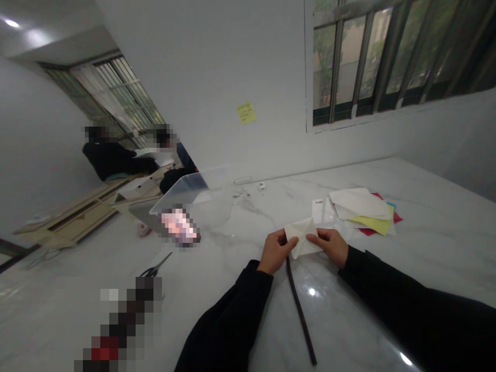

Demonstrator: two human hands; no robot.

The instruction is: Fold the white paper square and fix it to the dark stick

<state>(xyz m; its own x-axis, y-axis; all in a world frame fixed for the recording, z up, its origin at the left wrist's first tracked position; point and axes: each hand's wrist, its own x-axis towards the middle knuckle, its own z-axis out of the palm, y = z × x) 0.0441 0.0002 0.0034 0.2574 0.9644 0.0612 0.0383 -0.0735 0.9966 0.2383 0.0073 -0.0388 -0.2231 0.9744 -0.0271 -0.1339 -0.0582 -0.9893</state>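
Folded cream paper [303, 238] pinched over the tabletop [248, 232], long axis running across from left hand [276, 251] to right hand [327, 247], both closed on its ends; dark strip [299, 310] just below left hand.

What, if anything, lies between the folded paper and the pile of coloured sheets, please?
A small white card and what seems a clear plastic sheet lie beyond the folded paper, against the pile of coloured sheets.

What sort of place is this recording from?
Probably a shared craft workroom. A long marble table holds a pile of coloured paper and scissors, a folded sheet is between the left hand and right hand, and two other people sit with papers by the far window.
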